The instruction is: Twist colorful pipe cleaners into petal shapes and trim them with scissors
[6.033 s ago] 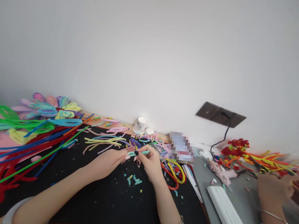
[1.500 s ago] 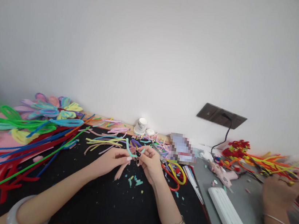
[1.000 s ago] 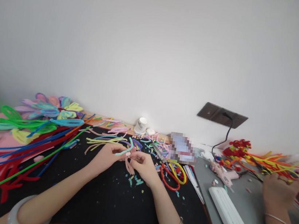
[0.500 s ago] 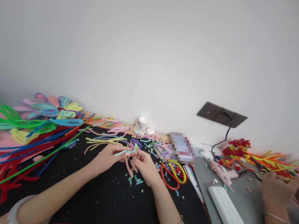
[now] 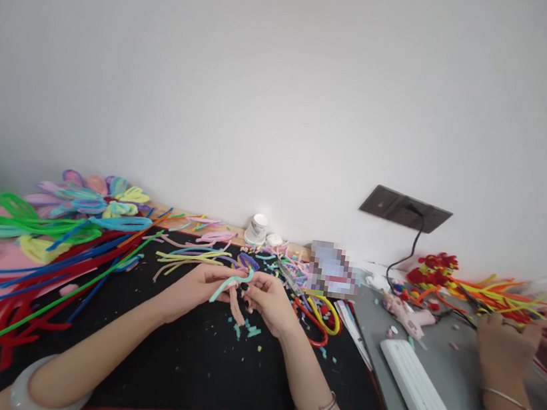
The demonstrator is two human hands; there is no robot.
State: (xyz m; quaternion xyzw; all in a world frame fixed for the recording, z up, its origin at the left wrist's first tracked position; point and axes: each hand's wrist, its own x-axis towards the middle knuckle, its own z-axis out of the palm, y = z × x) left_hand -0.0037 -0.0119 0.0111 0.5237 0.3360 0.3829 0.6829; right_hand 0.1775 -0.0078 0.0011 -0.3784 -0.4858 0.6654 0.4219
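Note:
Over the black mat (image 5: 191, 369), both hands meet around a small bundle of pipe cleaners. A mint-green pipe cleaner (image 5: 223, 284) curves across the top of it, and pink pipe cleaners (image 5: 236, 306) hang below. My left hand (image 5: 199, 289) is closed, pinching the bundle from the left side. Thumb and fingers of my right hand (image 5: 266, 299) pinch the mint-green pipe cleaner's right end, with dark nails showing. Fingers partly hide where the pieces join. Teal clippings (image 5: 251, 330) lie on the mat just under the hands.
Red and blue pipe cleaners (image 5: 40, 295) and a looped flower (image 5: 97, 199) lie left. A paper cup (image 5: 257, 228) stands by the wall. Red-handled scissors (image 5: 310, 331), a glue gun (image 5: 410, 317) and a white power strip (image 5: 429, 404) lie right, near another person's hands (image 5: 511, 347).
The mint-green pipe cleaner has swung downward, its left end now pointing toward me. My right hand has shifted slightly right, its fingers spreading a little. The pink pieces hang closer together.

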